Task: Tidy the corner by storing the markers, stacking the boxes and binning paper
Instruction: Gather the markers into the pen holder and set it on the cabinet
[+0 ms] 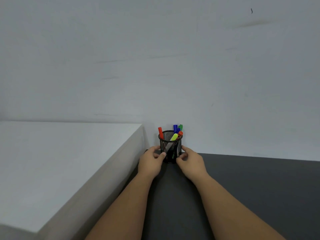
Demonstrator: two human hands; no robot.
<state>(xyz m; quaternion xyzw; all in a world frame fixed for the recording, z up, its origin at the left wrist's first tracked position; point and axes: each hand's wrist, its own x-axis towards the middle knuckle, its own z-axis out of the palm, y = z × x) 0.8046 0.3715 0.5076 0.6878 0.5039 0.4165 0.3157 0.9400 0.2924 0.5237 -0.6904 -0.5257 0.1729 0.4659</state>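
Note:
A black mesh pen cup [170, 144] stands upright on the dark table [251, 187], close to the wall. Several markers [175, 134] stick out of it: red, yellow, blue, green and orange. My left hand [150, 162] grips the cup's lower left side, thumb on the mesh. On the opposite side, my right hand [191, 161] holds the lower right of the cup with fingers curled around it. No boxes or paper are in view.
A tall white block or cabinet [65, 163] rises at the left, its side just beside my left hand. A pale grey wall [173, 58] stands directly behind the cup. The dark table stretches to the right.

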